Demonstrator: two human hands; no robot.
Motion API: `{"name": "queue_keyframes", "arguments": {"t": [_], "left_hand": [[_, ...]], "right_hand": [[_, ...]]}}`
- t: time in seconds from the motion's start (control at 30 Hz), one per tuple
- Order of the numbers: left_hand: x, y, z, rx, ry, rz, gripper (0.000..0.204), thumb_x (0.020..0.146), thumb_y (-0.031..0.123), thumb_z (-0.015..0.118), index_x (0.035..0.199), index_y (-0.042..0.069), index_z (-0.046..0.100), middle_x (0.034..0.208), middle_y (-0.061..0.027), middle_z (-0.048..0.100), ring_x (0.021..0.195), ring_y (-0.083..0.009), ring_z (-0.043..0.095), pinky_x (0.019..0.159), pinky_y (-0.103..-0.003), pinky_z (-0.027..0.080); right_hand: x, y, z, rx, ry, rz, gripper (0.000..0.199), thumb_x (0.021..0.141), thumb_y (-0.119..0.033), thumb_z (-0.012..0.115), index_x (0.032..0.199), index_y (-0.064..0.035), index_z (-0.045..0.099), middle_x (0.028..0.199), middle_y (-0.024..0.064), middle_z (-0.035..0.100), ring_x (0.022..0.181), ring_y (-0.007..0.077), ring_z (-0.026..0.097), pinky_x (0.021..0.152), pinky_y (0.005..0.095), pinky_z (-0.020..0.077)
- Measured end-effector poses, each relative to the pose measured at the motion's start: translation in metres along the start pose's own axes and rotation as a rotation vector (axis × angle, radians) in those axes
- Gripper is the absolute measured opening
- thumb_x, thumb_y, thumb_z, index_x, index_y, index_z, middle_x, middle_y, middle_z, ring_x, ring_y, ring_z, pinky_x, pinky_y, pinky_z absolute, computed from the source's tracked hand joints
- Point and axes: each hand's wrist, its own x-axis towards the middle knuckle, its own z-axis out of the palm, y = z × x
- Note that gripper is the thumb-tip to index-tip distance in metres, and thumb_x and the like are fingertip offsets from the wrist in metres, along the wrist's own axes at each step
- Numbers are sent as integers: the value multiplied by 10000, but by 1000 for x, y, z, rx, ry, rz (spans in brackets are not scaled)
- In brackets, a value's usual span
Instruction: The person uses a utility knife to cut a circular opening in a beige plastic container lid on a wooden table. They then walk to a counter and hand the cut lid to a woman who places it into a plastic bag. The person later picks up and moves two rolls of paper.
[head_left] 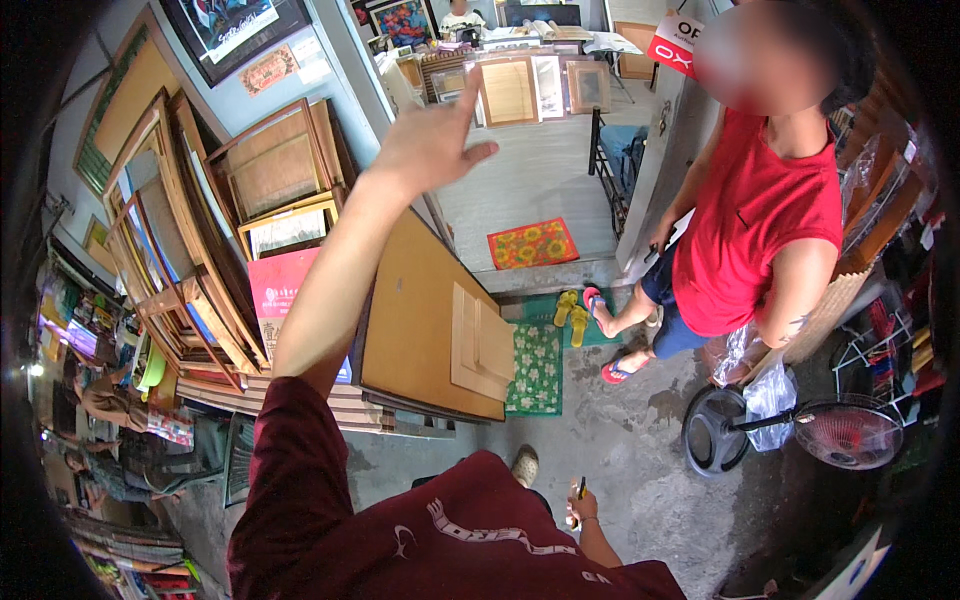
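My left hand (430, 145) is raised ahead of me at the end of a stretched arm. Its index finger points toward the doorway and its thumb stands apart, with nothing held. Beyond the fingertip, framed pieces (508, 92) lean in a row inside the room. Low by my side, my right hand (586, 505) is closed around a small slim black-and-yellow object (581, 488); its exact kind is too small to tell. Below my raised forearm stands a brown board (410, 320) with pale wooden panels (480, 340) against it.
Wooden frames (165, 240) lean in a stack at left. A person in a red shirt (760, 220) stands right of the doorway. A floral mat (533, 243), yellow slippers (572, 318) and a green mat (535, 370) lie ahead. A fan (848, 432) is at right; another person sits far back.
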Motion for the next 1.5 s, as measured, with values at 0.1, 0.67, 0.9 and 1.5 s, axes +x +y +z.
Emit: {"name": "queue_keyframes", "arguments": {"t": [0.1,0.67,0.9,1.5], "left_hand": [[-24,5,45,-140,-94,188,930,988,513,657,1648,43,200,1068,-241,737,975,-437,713,920,-505,547],[-642,110,411,-958,-962,-894,461,978,496,646,1174,85,716,1192,-171,729,1044,-359,710,895,-443,567],[-649,110,408,-1127,-958,-1416,553,925,538,677,1098,13,706,1011,-152,767,922,-279,747,762,-423,599],[-550,178,397,-1101,-1000,-913,543,1026,466,605,1339,22,627,1170,-199,726,1060,-316,700,922,-431,542]], "right_hand": [[-15,-9,-9,103,-71,45,335,805,-76,831,1065,19,642,861,143,749,693,266,755,559,411,626],[16,-71,-7,-3,-212,-28,209,855,-62,783,980,11,633,755,128,703,584,236,688,460,390,553],[6,-144,-16,-167,-261,-39,207,869,-96,786,964,-1,629,732,109,682,574,221,673,472,382,557],[-137,-319,-53,-60,-314,-411,257,985,-279,702,1036,-29,670,813,66,740,589,120,647,488,316,522]]}}
